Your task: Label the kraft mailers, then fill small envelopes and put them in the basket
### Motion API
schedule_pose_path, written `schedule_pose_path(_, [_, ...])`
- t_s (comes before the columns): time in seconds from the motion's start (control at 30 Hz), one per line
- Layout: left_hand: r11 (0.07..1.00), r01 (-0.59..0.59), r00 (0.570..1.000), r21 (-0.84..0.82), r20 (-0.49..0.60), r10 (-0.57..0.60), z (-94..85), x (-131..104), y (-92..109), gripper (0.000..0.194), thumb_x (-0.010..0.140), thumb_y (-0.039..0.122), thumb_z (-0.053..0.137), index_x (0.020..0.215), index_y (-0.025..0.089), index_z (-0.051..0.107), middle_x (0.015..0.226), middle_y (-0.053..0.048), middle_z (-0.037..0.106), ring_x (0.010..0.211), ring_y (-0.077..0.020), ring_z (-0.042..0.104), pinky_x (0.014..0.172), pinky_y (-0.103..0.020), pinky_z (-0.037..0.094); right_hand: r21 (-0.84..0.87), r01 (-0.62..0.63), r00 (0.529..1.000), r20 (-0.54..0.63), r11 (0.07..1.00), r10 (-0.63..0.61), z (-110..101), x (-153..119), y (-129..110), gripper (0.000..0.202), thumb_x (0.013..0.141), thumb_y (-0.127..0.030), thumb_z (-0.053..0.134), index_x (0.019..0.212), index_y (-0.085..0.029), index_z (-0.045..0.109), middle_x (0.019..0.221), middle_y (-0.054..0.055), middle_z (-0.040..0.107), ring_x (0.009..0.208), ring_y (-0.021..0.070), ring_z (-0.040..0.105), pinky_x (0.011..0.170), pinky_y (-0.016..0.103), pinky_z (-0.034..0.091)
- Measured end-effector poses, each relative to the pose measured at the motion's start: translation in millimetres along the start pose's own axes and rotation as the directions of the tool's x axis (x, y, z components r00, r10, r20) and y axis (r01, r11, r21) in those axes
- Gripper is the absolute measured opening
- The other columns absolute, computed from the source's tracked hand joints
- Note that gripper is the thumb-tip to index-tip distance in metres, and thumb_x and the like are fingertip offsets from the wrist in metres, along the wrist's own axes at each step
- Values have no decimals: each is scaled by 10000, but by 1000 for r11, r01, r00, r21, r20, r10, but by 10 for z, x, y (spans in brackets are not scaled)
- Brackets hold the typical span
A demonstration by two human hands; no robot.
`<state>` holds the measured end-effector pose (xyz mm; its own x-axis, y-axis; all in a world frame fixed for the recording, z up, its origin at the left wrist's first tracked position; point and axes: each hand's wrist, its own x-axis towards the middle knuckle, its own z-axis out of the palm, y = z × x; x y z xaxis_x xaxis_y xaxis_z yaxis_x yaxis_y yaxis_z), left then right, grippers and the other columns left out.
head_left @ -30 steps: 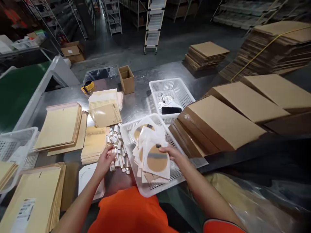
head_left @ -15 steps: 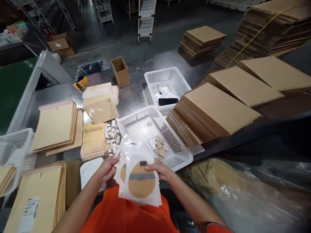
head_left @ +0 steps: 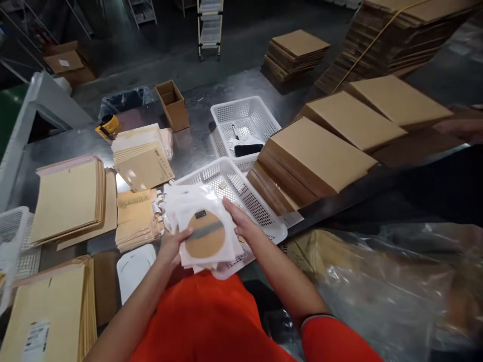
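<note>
A stack of clear plastic packets point(head_left: 231, 241) is held in front of my orange shirt, over the near end of a white perforated basket point(head_left: 277, 234). The top packet shows a round tan disc with a grey band and a small black label. My left hand point(head_left: 171, 249) grips the lower left edge, thumb on top. At the upper right edge, my right hand point(head_left: 241, 218) is closed on the stack, its thumb along the side; some fingers are hidden. A small tan block point(head_left: 222, 185) lies in the basket.
Padded envelopes point(head_left: 68, 196) are stacked at left, with smaller yellow ones point(head_left: 136, 216) nearer. A second basket point(head_left: 260, 113) holds a dark object point(head_left: 249, 150). Cardboard boxes point(head_left: 320, 151) line the right; another person's hand point(head_left: 466, 125) shows beyond them. A white tray point(head_left: 132, 266) lies front left.
The packets have moved up and left and now sit more evenly stacked. My right hand has shifted from the top packet's face to its upper right edge. Another person's hand has appeared at right.
</note>
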<state>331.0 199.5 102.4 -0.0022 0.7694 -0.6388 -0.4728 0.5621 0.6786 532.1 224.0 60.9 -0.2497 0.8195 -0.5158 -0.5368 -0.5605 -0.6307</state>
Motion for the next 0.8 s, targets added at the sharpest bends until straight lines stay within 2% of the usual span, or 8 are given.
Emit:
schedule_pose_path(0.1, [985, -158, 987, -66, -53, 155, 224, 112, 275, 634, 464, 85, 880, 1056, 180, 674, 836, -44, 782, 777, -256, 748, 836, -442, 609, 223, 109, 989, 75, 969, -128, -41, 10, -33, 592, 728, -731, 635, 1058, -240, 632, 1030, 65, 724, 991, 263, 681, 818, 423, 572])
schedule_pose_path(0.17, [972, -212, 974, -105, -99, 202, 350, 156, 424, 572, 496, 79, 851, 1035, 172, 683, 816, -38, 782, 812, -256, 748, 862, -435, 604, 282, 177, 967, 127, 943, -220, 30, -52, 72, 636, 661, -709, 721, 1119, -288, 591, 1102, 44, 695, 986, 250, 674, 820, 437, 578])
schedule_pose_path(0.3, [971, -188, 977, -149, -127, 169, 483, 170, 530, 410, 578, 83, 773, 978, 138, 700, 787, -47, 782, 898, -273, 743, 920, -434, 587, 109, 369, 927, 24, 923, -374, 330, -159, 330, 683, 627, -372, 866, 1207, -332, 508, 1150, 15, 639, 860, 184, 662, 700, 354, 603])
schedule_pose_path(0.37, [978, -143, 988, -149, -82, 132, 491, 143, 517, 378, 608, 94, 746, 979, 149, 707, 792, -40, 786, 975, -291, 729, 952, -441, 574, -29, 412, 910, -30, 911, -413, 440, -163, 367, 544, 686, -342, 815, 1148, -286, 532, 1083, 21, 645, 784, 160, 651, 627, 297, 584])
schedule_pose_path(0.47, [988, -64, 998, -138, -9, 64, 472, 98, 488, 363, 624, 109, 721, 983, 166, 718, 809, -40, 792, 1071, -319, 698, 980, -453, 560, -126, 397, 916, -11, 909, -401, 460, -144, 297, 363, 708, -366, 770, 979, -233, 569, 909, 6, 660, 662, 140, 635, 608, 287, 564])
schedule_pose_path(0.57, [989, -28, 1000, -144, -4, 28, 456, 92, 471, 354, 636, 91, 707, 984, 156, 720, 845, -56, 796, 1081, -322, 694, 993, -456, 552, -161, 347, 937, 96, 924, -335, 392, -156, 170, 298, 687, -334, 773, 890, -213, 591, 804, 1, 671, 650, 151, 645, 662, 309, 567])
schedule_pose_path(0.67, [981, -19, 999, -193, -44, 11, 418, 144, 461, 304, 677, 78, 694, 973, 145, 717, 828, -59, 794, 1011, -296, 724, 990, -441, 555, -186, 306, 946, 172, 934, -275, 337, -199, 88, 342, 684, -296, 773, 964, -209, 597, 832, 6, 691, 663, 160, 667, 662, 318, 572])
schedule_pose_path(0.8, [966, -30, 998, -258, -65, 14, 227, 256, 488, 276, 743, 81, 660, 1003, 159, 710, 792, -41, 793, 858, -238, 755, 969, -411, 569, -244, 258, 961, 165, 935, -222, 202, -221, 132, 449, 723, -352, 746, 1117, -220, 576, 762, -17, 672, 591, 170, 670, 520, 287, 531])
